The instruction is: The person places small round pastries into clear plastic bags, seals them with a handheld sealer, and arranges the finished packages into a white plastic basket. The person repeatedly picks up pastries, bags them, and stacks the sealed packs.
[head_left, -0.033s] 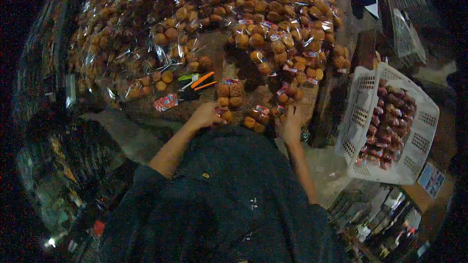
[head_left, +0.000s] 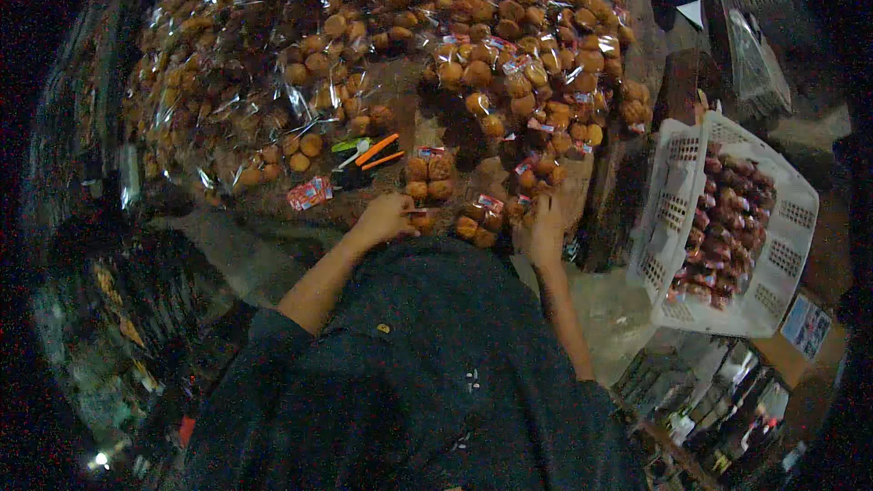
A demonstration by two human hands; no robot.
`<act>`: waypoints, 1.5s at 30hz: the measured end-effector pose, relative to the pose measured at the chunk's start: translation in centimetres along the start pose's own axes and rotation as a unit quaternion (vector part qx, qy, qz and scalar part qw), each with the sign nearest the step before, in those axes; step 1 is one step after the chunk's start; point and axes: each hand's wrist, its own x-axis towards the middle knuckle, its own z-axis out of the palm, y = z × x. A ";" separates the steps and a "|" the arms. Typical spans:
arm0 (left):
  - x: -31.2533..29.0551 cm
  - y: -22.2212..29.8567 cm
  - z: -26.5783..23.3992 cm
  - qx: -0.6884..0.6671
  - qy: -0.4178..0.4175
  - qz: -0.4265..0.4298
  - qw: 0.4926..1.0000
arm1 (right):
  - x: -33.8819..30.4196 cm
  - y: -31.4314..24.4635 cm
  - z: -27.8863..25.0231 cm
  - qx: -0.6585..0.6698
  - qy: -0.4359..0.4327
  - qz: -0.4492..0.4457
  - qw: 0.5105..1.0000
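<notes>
My left hand point(head_left: 389, 217) is at the table's near edge, its fingers closed on the corner of a clear bag of small round brown cakes point(head_left: 424, 221). My right hand point(head_left: 544, 224) is to the right, fingers bent and pinched at the side of another bag of cakes point(head_left: 518, 210); its fingertips are partly hidden. Between the hands lies a cake bag with a red-and-white label point(head_left: 477, 225). Just beyond my left hand is a labelled bag of cakes point(head_left: 429, 176). Farther right, another bag point(head_left: 541, 173) lies beyond my right hand.
A big heap of bagged cakes point(head_left: 236, 64) covers the far table. Left of centre lie orange-handled tools point(head_left: 377, 153), a green one point(head_left: 346, 144) and loose red-and-white labels point(head_left: 310, 193). At right stands a white perforated crate point(head_left: 789, 227) holding reddish-brown bagged goods point(head_left: 727, 227).
My left hand has turned slightly, its fingers now drawn in over the bag's label end. My right hand stays almost where it was. The view has shifted a little.
</notes>
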 end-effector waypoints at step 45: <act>12.3 9.5 -4.0 0.237 0.240 0.273 0.901 | -1.5 2.6 -3.3 -0.026 -0.068 0.089 0.993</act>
